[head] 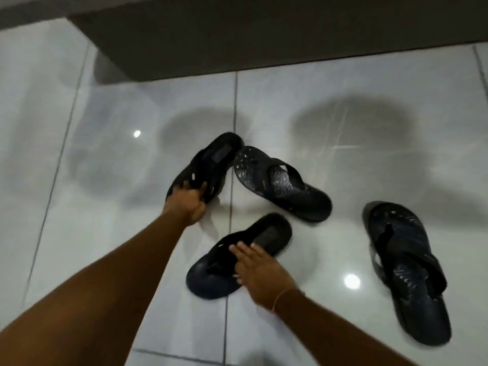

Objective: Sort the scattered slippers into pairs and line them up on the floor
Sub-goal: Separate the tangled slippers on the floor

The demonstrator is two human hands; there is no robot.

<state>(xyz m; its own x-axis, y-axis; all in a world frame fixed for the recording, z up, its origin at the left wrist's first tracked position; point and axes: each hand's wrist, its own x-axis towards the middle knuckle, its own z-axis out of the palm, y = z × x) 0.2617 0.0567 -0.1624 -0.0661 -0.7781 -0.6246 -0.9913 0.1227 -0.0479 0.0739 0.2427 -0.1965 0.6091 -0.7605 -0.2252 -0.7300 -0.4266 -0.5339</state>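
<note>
Several dark slippers lie on the glossy white tile floor. My left hand [188, 200] grips the strap end of a plain black slipper [211, 162] that points up and to the right. My right hand [260, 270] rests on the strap of a second plain black slipper [264, 233] lying diagonally just below it, fingers spread over it. A patterned dark blue slipper [282, 183] lies in the middle, its tip touching the first black one. Another patterned slipper [406, 270] lies apart at the right, lengthwise.
A dark step or low ledge [237, 38] runs across the top of the view. Tile floor [105, 128] stretches open to the left and behind the slippers, with bright light reflections on it.
</note>
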